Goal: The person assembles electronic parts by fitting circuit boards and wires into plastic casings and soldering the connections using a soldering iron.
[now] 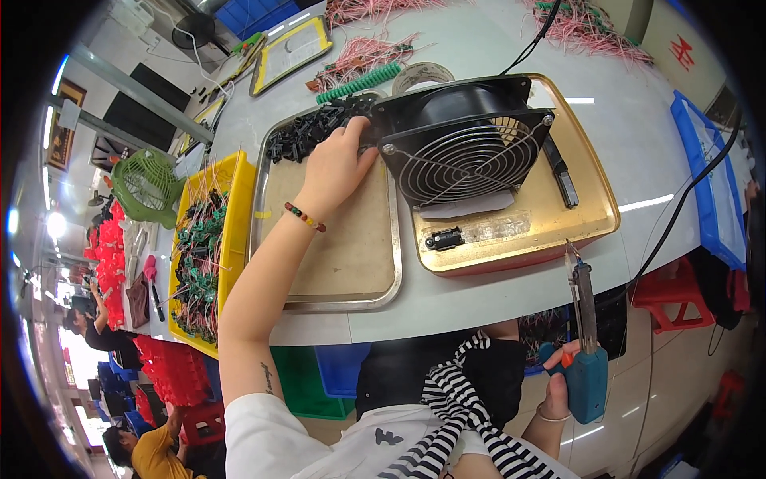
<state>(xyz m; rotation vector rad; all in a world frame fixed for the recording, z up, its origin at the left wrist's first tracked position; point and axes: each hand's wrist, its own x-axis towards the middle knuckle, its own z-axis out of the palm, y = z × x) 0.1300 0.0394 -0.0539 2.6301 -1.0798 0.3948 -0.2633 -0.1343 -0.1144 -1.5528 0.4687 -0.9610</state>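
The left hand [339, 164] reaches across the silver tray [343, 259] to the heap of small black parts [303, 132] at its far end. Its fingers are bent, the thumb set apart from them, but the tips are hidden, so I cannot tell whether they hold a part. The raised tray rim probably keeps the loose heap from spreading over the tabletop [375, 323].

The right hand [557, 391] has its fingers closed around the teal trigger tool [586, 387] near the tabletop's near edge — gripped by the handle, likely so that the skin stays clear of its thin metal tip, which points away from the body, toward the gold tray [594, 209].

On that tray, a black fan [471, 152] stands upright with its wire guard facing near, presumably to move air across this spot. One single black part [444, 239] lies apart at the near left corner, perhaps for easy reach. Left of the silver tray, a yellow bin [233, 239] corrals green boards [199, 247] with their wires.
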